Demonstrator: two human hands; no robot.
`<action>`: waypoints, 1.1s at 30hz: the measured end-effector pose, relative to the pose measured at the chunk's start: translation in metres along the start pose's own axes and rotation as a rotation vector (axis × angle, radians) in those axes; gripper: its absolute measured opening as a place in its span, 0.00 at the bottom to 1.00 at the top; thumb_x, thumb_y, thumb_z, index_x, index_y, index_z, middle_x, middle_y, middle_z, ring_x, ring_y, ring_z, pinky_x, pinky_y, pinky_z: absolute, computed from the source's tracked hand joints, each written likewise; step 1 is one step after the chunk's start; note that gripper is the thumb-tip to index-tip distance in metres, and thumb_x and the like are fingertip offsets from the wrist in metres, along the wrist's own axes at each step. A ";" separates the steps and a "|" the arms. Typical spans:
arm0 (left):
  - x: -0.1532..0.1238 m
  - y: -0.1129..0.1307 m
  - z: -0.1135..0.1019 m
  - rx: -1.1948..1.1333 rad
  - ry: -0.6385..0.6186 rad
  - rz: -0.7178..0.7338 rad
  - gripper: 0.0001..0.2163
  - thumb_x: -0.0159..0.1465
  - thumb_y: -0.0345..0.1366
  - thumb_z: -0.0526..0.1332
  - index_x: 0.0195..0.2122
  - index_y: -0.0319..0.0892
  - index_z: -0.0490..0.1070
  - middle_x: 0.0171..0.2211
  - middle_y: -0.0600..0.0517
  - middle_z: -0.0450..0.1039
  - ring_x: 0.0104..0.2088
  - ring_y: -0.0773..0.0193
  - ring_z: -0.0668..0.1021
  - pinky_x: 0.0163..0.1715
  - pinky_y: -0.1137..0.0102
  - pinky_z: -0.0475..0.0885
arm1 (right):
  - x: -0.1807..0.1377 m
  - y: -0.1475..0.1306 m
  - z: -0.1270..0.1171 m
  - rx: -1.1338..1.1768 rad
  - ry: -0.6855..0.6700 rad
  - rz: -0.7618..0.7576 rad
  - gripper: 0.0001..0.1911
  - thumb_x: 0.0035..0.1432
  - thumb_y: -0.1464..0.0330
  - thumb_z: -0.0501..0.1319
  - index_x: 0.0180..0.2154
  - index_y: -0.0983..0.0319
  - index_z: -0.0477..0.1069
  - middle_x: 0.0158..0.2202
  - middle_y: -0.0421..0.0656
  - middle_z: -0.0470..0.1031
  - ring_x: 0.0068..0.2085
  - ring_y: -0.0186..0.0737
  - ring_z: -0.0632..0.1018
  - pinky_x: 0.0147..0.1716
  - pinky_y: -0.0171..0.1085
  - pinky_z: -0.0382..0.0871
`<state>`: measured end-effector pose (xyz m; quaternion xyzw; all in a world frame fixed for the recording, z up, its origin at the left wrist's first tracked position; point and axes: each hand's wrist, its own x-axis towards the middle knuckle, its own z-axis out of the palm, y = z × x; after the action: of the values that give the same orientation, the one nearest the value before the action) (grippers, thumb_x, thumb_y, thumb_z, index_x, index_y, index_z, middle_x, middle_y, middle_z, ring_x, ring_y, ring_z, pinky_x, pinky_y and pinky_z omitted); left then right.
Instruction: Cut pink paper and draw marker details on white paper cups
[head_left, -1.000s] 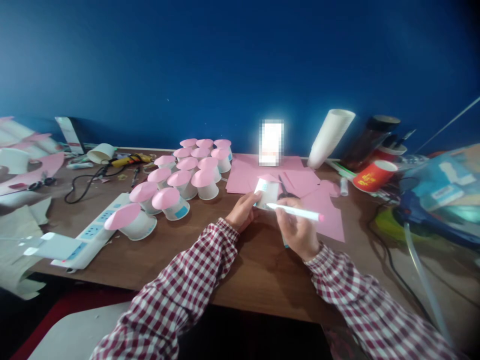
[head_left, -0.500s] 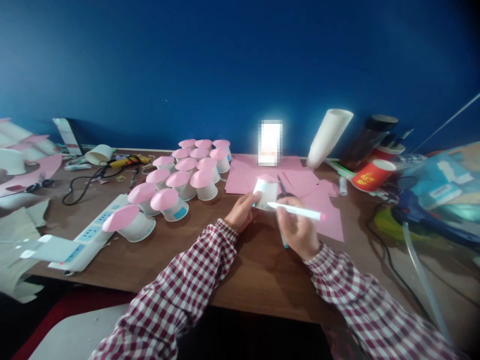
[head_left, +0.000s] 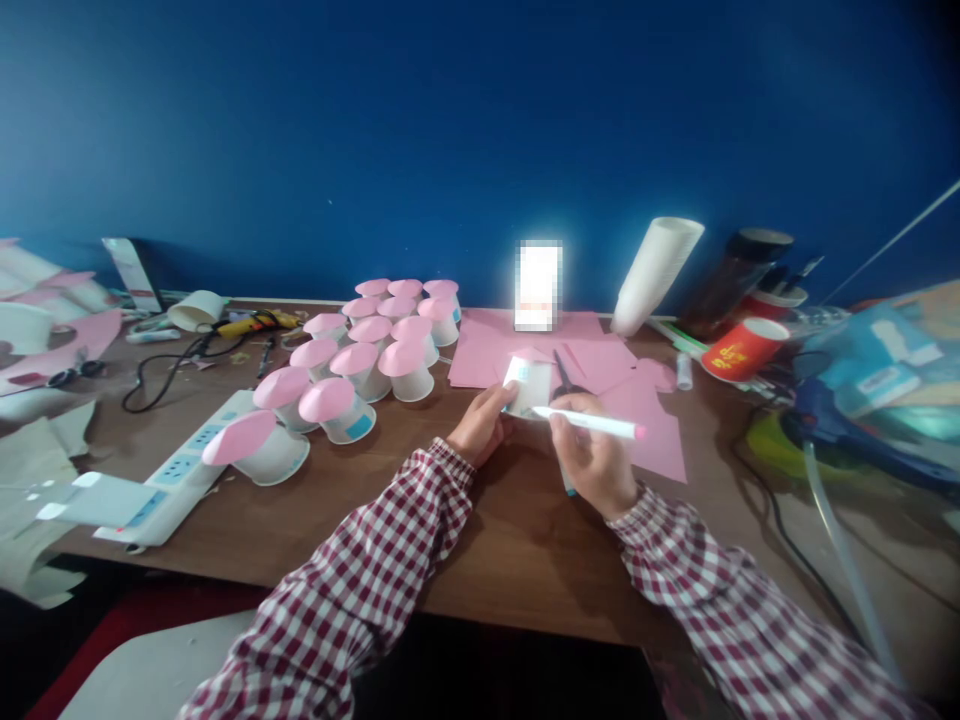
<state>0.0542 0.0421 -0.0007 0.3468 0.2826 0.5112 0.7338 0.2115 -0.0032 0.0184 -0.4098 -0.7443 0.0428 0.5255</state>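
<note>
My left hand (head_left: 480, 425) grips the small white paper cup (head_left: 531, 385), tipped sideways over the brown bench (head_left: 525, 540). My right hand (head_left: 592, 465), just beside it, pinches a white pink-capped marker (head_left: 600, 424) lying left-right, tip at the cup's near wall.

Light is coming in soft and moderate; exposure is sitting on the dim side. The blue wall (head_left: 450, 120) is fading toward near-black upper corners, so vignetting is showing. The small screen (head_left: 538, 285) at the desk's (head_left: 517, 545) far edge is blowing out to white, with a halo bleeding around a block mosaic. The left hand (head_left: 480, 425) and right hand (head_left: 596, 460) are casting soft shadows toward the near edge. The paper cup (head_left: 529, 385) and pen (head_left: 592, 424) are washing out. The right edge is smearing and stretching; the left edge is bowing. The whole frame is running soft.
</note>
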 end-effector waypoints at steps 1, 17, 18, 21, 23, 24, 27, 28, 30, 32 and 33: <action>0.000 0.000 0.000 0.006 -0.001 0.000 0.18 0.57 0.45 0.69 0.40 0.35 0.75 0.36 0.44 0.78 0.37 0.58 0.80 0.39 0.65 0.75 | 0.000 0.000 0.000 0.000 0.008 -0.007 0.03 0.66 0.70 0.57 0.39 0.60 0.69 0.35 0.43 0.74 0.36 0.40 0.77 0.36 0.38 0.72; -0.001 0.001 0.003 0.036 0.022 0.001 0.19 0.57 0.47 0.69 0.40 0.35 0.74 0.36 0.46 0.78 0.38 0.59 0.79 0.41 0.65 0.74 | 0.001 -0.001 0.001 0.014 -0.022 0.022 0.04 0.66 0.69 0.56 0.39 0.60 0.69 0.35 0.44 0.75 0.36 0.40 0.77 0.36 0.39 0.74; -0.001 0.001 0.003 0.034 0.021 0.000 0.19 0.57 0.47 0.69 0.40 0.35 0.74 0.36 0.46 0.78 0.38 0.60 0.79 0.41 0.65 0.74 | 0.001 -0.001 0.001 0.018 -0.024 0.025 0.04 0.66 0.68 0.56 0.39 0.60 0.69 0.35 0.44 0.75 0.36 0.40 0.77 0.36 0.39 0.74; -0.001 0.001 0.003 0.032 0.018 0.006 0.19 0.57 0.47 0.69 0.39 0.35 0.73 0.35 0.46 0.77 0.37 0.60 0.79 0.40 0.65 0.74 | 0.001 -0.001 0.001 0.025 -0.030 0.029 0.05 0.67 0.68 0.56 0.40 0.60 0.70 0.35 0.44 0.75 0.36 0.40 0.77 0.36 0.39 0.74; -0.001 0.001 0.003 0.038 0.021 0.010 0.19 0.57 0.47 0.69 0.38 0.35 0.73 0.34 0.47 0.77 0.36 0.61 0.78 0.39 0.66 0.73 | 0.001 -0.001 0.001 0.024 -0.033 0.026 0.05 0.67 0.68 0.56 0.40 0.60 0.70 0.35 0.44 0.76 0.36 0.40 0.77 0.36 0.39 0.74; -0.001 0.001 0.003 0.041 0.021 0.010 0.19 0.57 0.47 0.69 0.38 0.35 0.73 0.34 0.47 0.77 0.36 0.61 0.78 0.39 0.66 0.73 | 0.001 -0.001 0.001 0.022 -0.034 0.023 0.05 0.67 0.68 0.56 0.40 0.60 0.70 0.35 0.44 0.76 0.36 0.40 0.78 0.36 0.39 0.74; -0.001 0.001 0.003 0.048 0.016 0.012 0.19 0.57 0.48 0.68 0.39 0.36 0.73 0.35 0.47 0.77 0.36 0.61 0.78 0.38 0.67 0.73 | 0.002 -0.001 0.001 0.013 -0.038 0.013 0.05 0.67 0.69 0.56 0.39 0.60 0.70 0.35 0.44 0.75 0.36 0.40 0.77 0.36 0.39 0.74; -0.002 0.001 0.004 0.050 0.010 0.016 0.19 0.57 0.48 0.68 0.39 0.36 0.73 0.35 0.47 0.77 0.36 0.61 0.78 0.38 0.67 0.72 | 0.002 -0.001 0.001 0.011 -0.040 0.012 0.05 0.67 0.69 0.56 0.39 0.60 0.70 0.35 0.44 0.75 0.36 0.40 0.77 0.36 0.39 0.74; -0.003 0.002 0.005 0.060 -0.013 0.026 0.19 0.57 0.47 0.68 0.39 0.36 0.73 0.36 0.47 0.77 0.37 0.61 0.78 0.39 0.67 0.72 | 0.003 -0.001 0.001 0.011 -0.042 0.005 0.04 0.66 0.69 0.56 0.39 0.60 0.70 0.35 0.44 0.75 0.36 0.40 0.77 0.36 0.39 0.74; -0.004 0.002 0.006 0.070 -0.036 0.032 0.18 0.58 0.47 0.68 0.39 0.36 0.74 0.36 0.46 0.78 0.37 0.61 0.78 0.40 0.67 0.73 | 0.002 -0.001 0.001 0.017 -0.039 -0.007 0.04 0.66 0.70 0.56 0.40 0.60 0.69 0.35 0.44 0.75 0.36 0.40 0.77 0.37 0.39 0.74; -0.004 0.001 0.006 0.072 -0.040 0.033 0.18 0.59 0.47 0.67 0.40 0.36 0.74 0.37 0.46 0.78 0.37 0.61 0.78 0.39 0.67 0.73 | 0.002 -0.001 0.001 0.017 -0.031 -0.012 0.04 0.66 0.69 0.56 0.40 0.60 0.69 0.35 0.44 0.75 0.37 0.40 0.77 0.37 0.39 0.74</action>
<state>0.0568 0.0375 0.0043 0.3876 0.2804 0.5059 0.7177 0.2097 -0.0018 0.0194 -0.4001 -0.7544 0.0526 0.5177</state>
